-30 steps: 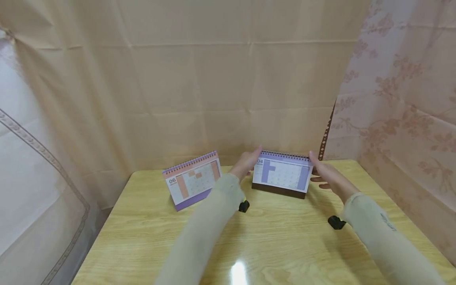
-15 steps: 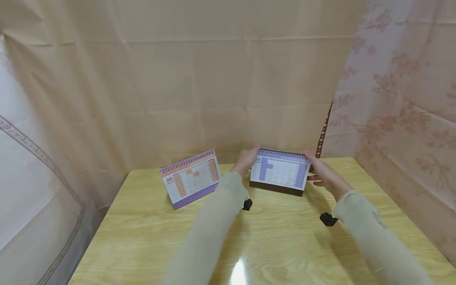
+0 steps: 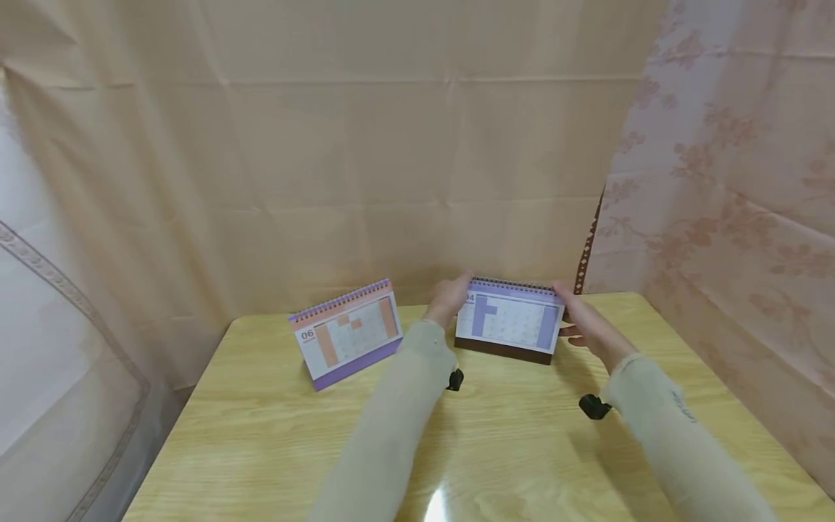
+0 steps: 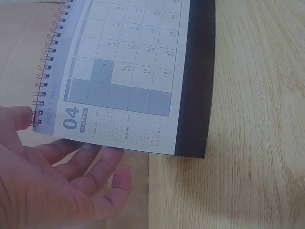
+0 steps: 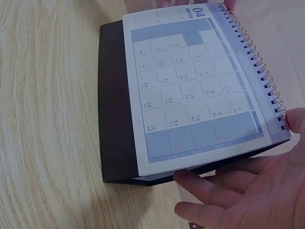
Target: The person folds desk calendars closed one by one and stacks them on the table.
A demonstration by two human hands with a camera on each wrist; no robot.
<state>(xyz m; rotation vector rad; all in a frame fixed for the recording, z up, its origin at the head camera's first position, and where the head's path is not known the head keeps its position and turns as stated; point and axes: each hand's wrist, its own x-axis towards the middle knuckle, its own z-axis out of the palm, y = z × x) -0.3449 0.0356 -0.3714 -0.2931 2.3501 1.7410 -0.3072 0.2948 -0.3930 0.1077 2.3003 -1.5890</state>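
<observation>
A desk calendar (image 3: 512, 322) with a purple-edged April page, marked 04, and a dark brown base stands tilted back on the table. My left hand (image 3: 449, 299) holds its left end; in the left wrist view the thumb is at the end of the spiral binding and the fingers reach behind the side edge. At the other end, my right hand (image 3: 590, 326) holds it likewise, the thumb by the spiral and the fingers along the open side of the base (image 5: 116, 105). A second desk calendar (image 3: 349, 333), orange with a purple base and marked 06, stands angled to the left, touched by neither hand.
Both calendars stand toward the back of the wood-grain table (image 3: 515, 442). A beige curtain (image 3: 339, 159) hangs behind it, and a floral cloth (image 3: 730, 217) hangs on the right. Dark wrist cameras (image 3: 595, 407) stick out by the sleeves.
The whole head view has shifted a little, so everything appears slightly further left. Both hands stay at the ends of the April calendar; the other calendar keeps its place.
</observation>
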